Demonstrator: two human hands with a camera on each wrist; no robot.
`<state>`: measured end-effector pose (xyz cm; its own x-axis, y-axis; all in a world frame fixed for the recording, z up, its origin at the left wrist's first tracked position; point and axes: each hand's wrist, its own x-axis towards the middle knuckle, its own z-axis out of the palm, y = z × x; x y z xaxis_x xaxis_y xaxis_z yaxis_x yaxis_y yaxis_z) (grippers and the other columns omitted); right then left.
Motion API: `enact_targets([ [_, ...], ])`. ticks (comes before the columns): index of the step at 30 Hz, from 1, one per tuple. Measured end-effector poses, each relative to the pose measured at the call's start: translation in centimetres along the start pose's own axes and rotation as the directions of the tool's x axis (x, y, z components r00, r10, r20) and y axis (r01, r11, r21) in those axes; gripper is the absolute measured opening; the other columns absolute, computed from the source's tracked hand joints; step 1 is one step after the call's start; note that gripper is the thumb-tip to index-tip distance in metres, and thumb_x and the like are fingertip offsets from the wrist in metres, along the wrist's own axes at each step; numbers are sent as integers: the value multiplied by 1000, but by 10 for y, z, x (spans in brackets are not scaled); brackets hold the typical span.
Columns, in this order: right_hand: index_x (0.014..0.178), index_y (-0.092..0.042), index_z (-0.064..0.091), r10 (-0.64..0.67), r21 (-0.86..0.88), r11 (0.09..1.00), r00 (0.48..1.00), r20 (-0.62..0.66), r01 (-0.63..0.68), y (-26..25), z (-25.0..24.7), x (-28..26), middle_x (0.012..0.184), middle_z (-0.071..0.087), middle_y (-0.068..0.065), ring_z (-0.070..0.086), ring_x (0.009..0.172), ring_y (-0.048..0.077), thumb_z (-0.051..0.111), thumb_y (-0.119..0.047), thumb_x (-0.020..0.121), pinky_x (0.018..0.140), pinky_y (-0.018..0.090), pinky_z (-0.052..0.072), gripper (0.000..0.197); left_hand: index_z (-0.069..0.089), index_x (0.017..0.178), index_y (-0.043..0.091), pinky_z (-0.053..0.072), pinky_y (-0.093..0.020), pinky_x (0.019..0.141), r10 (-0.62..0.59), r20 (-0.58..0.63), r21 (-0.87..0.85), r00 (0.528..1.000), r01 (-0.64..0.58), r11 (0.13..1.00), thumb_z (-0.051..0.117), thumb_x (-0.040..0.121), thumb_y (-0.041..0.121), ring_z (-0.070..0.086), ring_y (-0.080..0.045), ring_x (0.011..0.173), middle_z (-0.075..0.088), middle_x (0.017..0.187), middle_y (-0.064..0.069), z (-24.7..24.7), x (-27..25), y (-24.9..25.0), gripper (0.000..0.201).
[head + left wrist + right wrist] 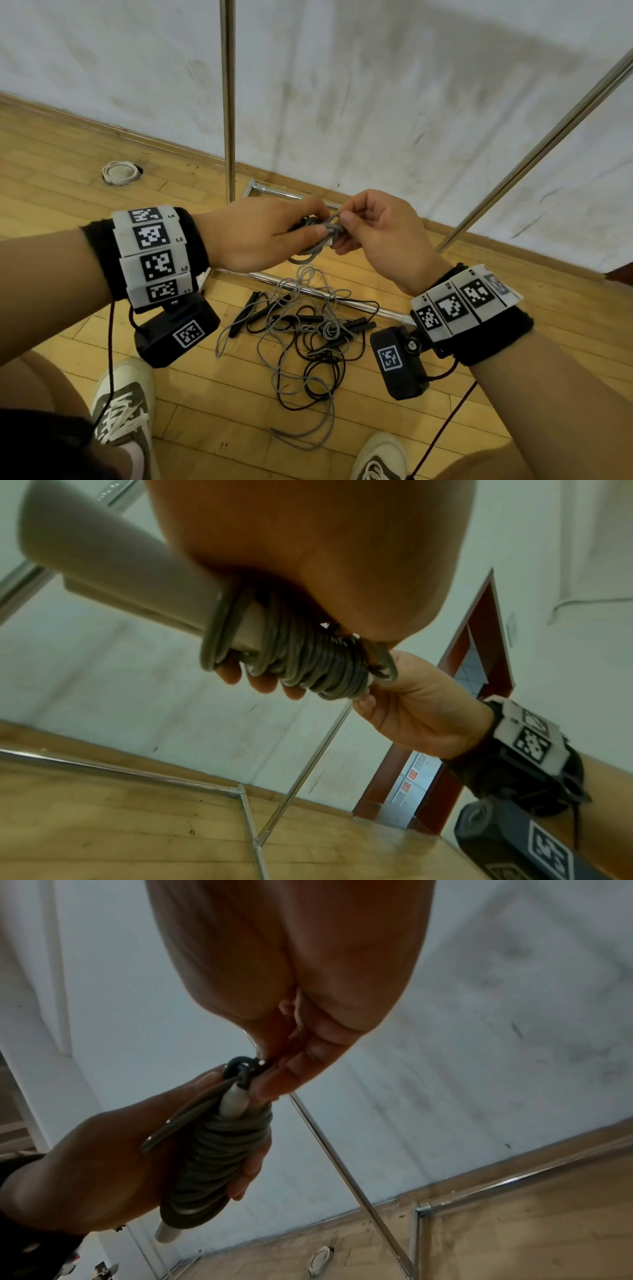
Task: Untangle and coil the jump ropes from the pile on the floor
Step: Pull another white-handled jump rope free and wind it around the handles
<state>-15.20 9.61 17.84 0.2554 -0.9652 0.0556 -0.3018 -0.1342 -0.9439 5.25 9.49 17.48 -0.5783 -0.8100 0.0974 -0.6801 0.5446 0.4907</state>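
Left hand [263, 236] wraps around a grey jump rope [219, 1153] already wound in tight turns around its pale handles [113, 569], fingers curled under the bundle. Right hand [376, 233] pinches the loose rope end [240, 1066] at the bundle's tip, thumb and fingertips closed on it. Below both hands, on the wood floor [212, 394], lies the pile [308, 329]: black and grey ropes tangled with black handles. Beyond the hands, metal rack poles [227, 102] and a scuffed white wall [376, 85].
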Motion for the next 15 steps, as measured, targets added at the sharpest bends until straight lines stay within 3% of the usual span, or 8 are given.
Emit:
enact_targets([
  [3,86,-22,58,-100,-139,987,990,-100,85,-4,-7,5,71,64,-5,60,57,4,54,-1,96,59,21,50,24,54,111,33,38,-12,53,-27,37,-201,999,34,979,40,102,42,52,0,55,59,68,27,-4,2,-3,19],
  [6,98,-27,65,-154,-283,949,987,-38,137,-7,-16,8,77,64,-7,55,60,-1,53,-5,97,62,19,49,25,56,111,30,41,-14,54,-48,114,-337,992,85,938,40,103,35,48,-1,54,58,66,19,-5,3,-5,19],
  [8,102,-28,70,-131,-351,927,991,33,134,-6,-17,7,66,64,-12,57,58,-2,56,-9,96,57,14,46,24,57,109,26,39,-14,59,-30,147,-317,989,75,945,38,105,32,49,-1,60,56,70,16,-4,1,-6,20],
  [11,91,-29,72,-95,-327,939,993,62,111,-4,-16,4,59,66,-17,63,56,0,64,-12,92,55,11,44,18,56,101,25,34,-19,64,-16,148,-208,989,47,977,32,101,42,50,-4,68,56,75,12,-3,-3,-5,30],
  [15,82,-30,68,-150,-268,950,987,54,159,-4,-11,1,61,68,-16,65,53,3,74,-16,86,51,13,46,15,47,78,29,35,-14,59,18,68,-136,998,-8,991,19,96,62,46,-3,58,53,66,22,-1,-2,3,47],
])
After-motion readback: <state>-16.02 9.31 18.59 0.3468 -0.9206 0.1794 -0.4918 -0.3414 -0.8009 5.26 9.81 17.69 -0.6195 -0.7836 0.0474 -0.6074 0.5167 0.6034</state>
